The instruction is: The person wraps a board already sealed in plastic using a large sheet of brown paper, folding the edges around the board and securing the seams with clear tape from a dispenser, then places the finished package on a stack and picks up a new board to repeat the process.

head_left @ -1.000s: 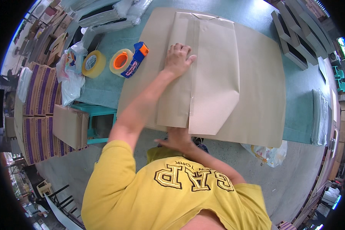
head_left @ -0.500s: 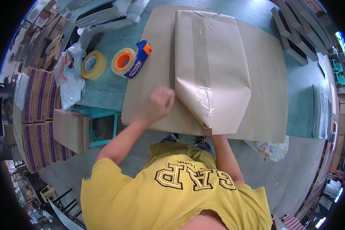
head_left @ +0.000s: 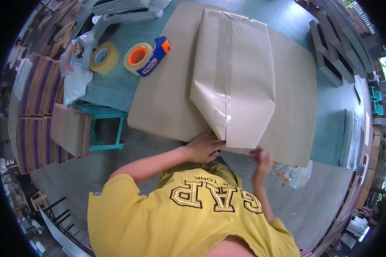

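Observation:
A flat package wrapped in brown paper [head_left: 244,73] lies in front of me, a strip of clear tape running down its middle. Its near end tapers into a folded flap [head_left: 244,136] at the table's front edge. My left hand [head_left: 205,147] is at the flap's left corner, fingers closed on the paper fold there. Close to the right corner of that flap is my right hand [head_left: 262,160], smeared by motion; whether it touches the paper I cannot tell. Beneath the package lies a stack of larger brown paper sheets [head_left: 294,94].
A blue and orange tape dispenser [head_left: 152,59] and a tape roll [head_left: 104,58] lie left on the green table [head_left: 111,88]. Dark-edged panels [head_left: 330,64] are stacked at the far right. A teal stool [head_left: 107,147] and a wrapped parcel [head_left: 70,130] stand left, beside stacked cartons [head_left: 34,141].
My left hand has come down from beside the package to the flap's left corner. My right hand has moved out from under the flap toward the right. The whole view has shifted slightly.

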